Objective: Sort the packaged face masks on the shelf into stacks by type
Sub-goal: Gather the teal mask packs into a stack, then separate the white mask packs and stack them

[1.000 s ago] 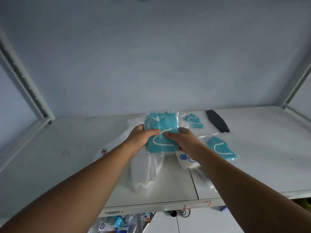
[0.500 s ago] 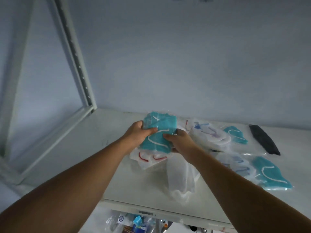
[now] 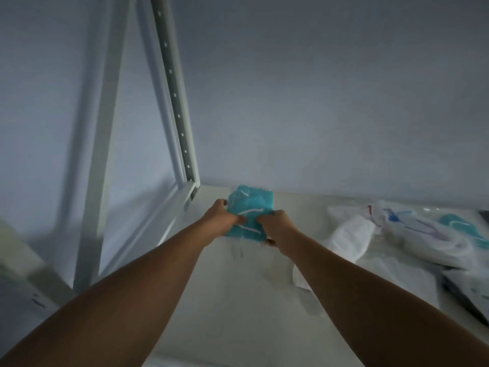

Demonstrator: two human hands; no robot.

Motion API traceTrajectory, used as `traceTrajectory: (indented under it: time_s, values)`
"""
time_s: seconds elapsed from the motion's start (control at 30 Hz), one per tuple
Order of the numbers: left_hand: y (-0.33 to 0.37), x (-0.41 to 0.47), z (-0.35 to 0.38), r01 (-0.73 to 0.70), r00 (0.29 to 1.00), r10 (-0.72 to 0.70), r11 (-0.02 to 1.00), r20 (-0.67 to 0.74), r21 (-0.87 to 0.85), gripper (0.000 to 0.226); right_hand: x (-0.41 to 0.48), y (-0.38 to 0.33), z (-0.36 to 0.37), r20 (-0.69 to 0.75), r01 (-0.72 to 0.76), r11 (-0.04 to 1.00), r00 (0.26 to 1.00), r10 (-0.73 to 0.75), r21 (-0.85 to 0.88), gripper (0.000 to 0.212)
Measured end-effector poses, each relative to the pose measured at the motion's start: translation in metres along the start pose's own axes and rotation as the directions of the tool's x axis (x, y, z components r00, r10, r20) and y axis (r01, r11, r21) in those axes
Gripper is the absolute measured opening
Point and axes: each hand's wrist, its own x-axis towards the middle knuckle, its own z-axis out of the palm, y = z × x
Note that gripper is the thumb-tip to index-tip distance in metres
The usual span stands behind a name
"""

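Note:
A stack of teal packaged masks (image 3: 251, 205) with white ear loops is held between both hands near the back left corner of the white shelf (image 3: 238, 300). My left hand (image 3: 221, 217) grips its left edge and my right hand (image 3: 276, 226) grips its right edge. Whether the stack rests on the shelf or hovers just above it cannot be told. To the right lies a loose heap of white packaged masks (image 3: 352, 234) with red and blue loops, and one teal packaged mask (image 3: 460, 229) lies at the far right.
A white perforated shelf upright (image 3: 174, 102) and its side rail (image 3: 169, 213) stand just left of the hands. The pale back wall (image 3: 317, 102) is close behind the stack. A dark object (image 3: 460, 298) lies at the right edge.
Both hands have carried the teal stack leftward, away from the heap of other masks and toward the left back corner. The view has swung left with them.

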Motion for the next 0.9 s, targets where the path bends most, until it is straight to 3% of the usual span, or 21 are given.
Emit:
traceTrajectory:
  time_s: [0.1,0.4,0.57,0.73,0.83,0.9]
  values:
    - [-0.006,0.017,-0.006,-0.019,0.995,0.018,1.0,-0.094,-0.007,0.089,0.013,-0.008,0.018,-0.049,0.041,0.999,0.998,-0.042,-0.033,0.038]
    - [-0.025,0.064,-0.025,-0.032,0.988,0.032,0.999,-0.148,-0.002,0.063,0.038,-0.018,0.044,0.02,0.1,0.992,0.995,-0.098,-0.076,0.052]
    - [-0.051,0.081,-0.03,0.029,0.99,0.013,0.953,-0.138,0.3,0.051,0.041,-0.014,0.054,0.144,0.12,0.949,0.986,-0.08,-0.293,0.049]
    - [-0.04,0.071,-0.028,0.094,0.953,0.039,0.904,-0.3,0.417,0.068,0.029,-0.007,0.03,0.071,0.169,0.938,0.986,-0.154,-0.304,0.053]
    - [-0.014,0.06,-0.018,-0.004,0.934,0.161,0.899,-0.32,0.438,0.068,0.019,0.0,-0.002,-0.02,0.203,0.917,0.975,-0.223,-0.344,0.053]
    - [0.003,0.05,0.002,-0.127,0.946,0.248,0.875,-0.209,0.467,0.065,0.011,0.008,-0.029,-0.061,0.192,0.921,0.972,-0.226,-0.34,0.054]
